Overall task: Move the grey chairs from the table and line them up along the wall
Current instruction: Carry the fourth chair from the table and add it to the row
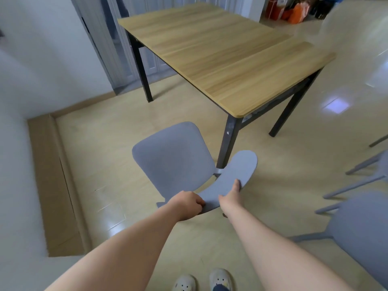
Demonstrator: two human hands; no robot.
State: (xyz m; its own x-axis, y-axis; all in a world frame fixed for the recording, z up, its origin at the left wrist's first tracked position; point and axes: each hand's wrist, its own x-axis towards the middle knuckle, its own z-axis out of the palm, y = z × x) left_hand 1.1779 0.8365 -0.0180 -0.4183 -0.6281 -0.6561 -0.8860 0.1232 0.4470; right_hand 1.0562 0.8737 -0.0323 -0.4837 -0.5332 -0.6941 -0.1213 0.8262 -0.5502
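A grey chair (174, 158) stands in front of me, just off the near corner of the wooden table (220, 51). Both hands hold its curved backrest (235, 177). My left hand (188, 203) is closed over the backrest's left part. My right hand (232, 195) grips its top edge further right. Another grey chair (363, 232) stands at the lower right, and the legs of a third grey chair (365, 164) show behind it. The white wall (31, 80) runs along the left.
A flat cardboard box (52, 185) lies on the floor against the wall at left. The table's black legs (228, 139) stand close to the held chair. Orange bags (294, 11) sit at the far back. My two shoes (201, 280) show at the bottom.
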